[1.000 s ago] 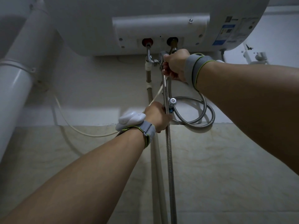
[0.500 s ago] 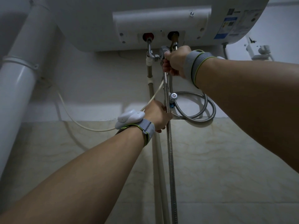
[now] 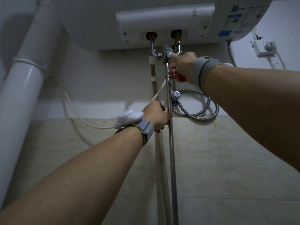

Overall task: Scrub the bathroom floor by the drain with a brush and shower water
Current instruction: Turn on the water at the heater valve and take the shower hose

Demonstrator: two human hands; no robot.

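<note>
1. My left hand (image 3: 156, 116) curls round the ribbed silver shower hose (image 3: 171, 151), steadying it under the white water heater (image 3: 113, 21).
2. My right hand (image 3: 183, 67) grips the chrome valve lever (image 3: 168, 51), probably to start the water.
3. Counted: two hands, one lever, two hoses with the looped grey braided hose (image 3: 209, 109). No brush or drain is in view.

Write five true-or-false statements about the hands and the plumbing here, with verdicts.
1. The left hand grips the ribbed metal shower hose. True.
2. The right hand hangs idle. False: it holds the chrome valve lever under the white water heater.
3. A scrubbing brush lies in view. False: none shows.
4. A braided steel hose loops against the wall beside the shower hose. True.
5. The heater's left pipe fitting has a red ring. True.
</note>
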